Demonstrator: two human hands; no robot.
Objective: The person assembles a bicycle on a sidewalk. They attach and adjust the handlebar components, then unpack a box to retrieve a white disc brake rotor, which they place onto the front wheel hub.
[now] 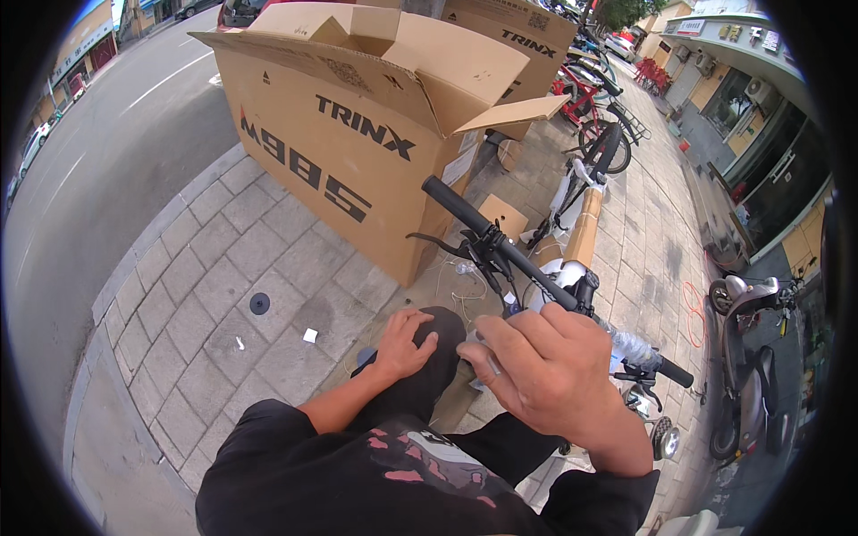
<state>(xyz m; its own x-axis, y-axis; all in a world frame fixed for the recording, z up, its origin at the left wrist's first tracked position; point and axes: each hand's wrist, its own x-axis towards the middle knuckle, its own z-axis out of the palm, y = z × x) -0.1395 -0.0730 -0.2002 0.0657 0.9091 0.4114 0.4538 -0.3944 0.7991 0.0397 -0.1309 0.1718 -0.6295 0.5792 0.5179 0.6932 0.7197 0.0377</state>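
A black bicycle handlebar (540, 271) runs slantwise in front of me, with a brake lever (435, 239) by its left grip. Clear plastic wrap (633, 347) covers part of its right side. My left hand (404, 345) lies on my bent knee with its fingers apart, holding nothing. Raised in front of the handlebar, my right hand (547, 368) is closed, thumb against the curled fingers. A small shiny bit shows at its thumb, too small to name. Beyond the handlebar stretches the bike frame (585, 223), partly wrapped in cardboard and white padding.
A big open cardboard box (344, 152) stands at the far left, beside the road (116, 134). Several parked bikes, a red one (581, 103) among them, line the far side. At the right a scooter (749, 357) stands near shopfronts. Small white scraps (309, 336) lie on the paving.
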